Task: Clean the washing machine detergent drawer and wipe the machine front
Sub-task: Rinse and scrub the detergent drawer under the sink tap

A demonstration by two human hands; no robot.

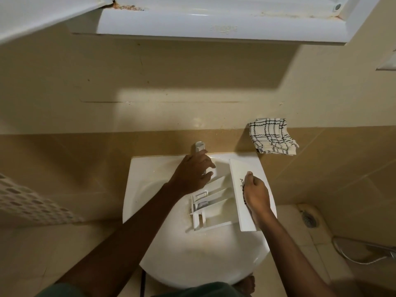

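Sink [192, 264]: white, lower centre of the frame, its rounded rim nearest the person.
Drawer [214, 202]: white, lying in the sink's basin right of centre, its compartments open upward and its front panel toward the right rim.
Right hand [256, 196]: grips the drawer's front panel, thumb on the lettered face, fingers curled round the right edge and mostly hidden.
Left hand [192, 174]: reaches across the basin to the back of the sink, fingers curled over the tap [199, 146]; only the tap's top shows beyond the knuckles.
Drain [309, 218]: in the floor at the right, near a hose [353, 251].
Cloth [272, 136]: checked black on white, folded on the tiled ledge behind the sink, right of the tap and apart from both hands.
Cabinet [214, 22]: white, across the top of the frame.
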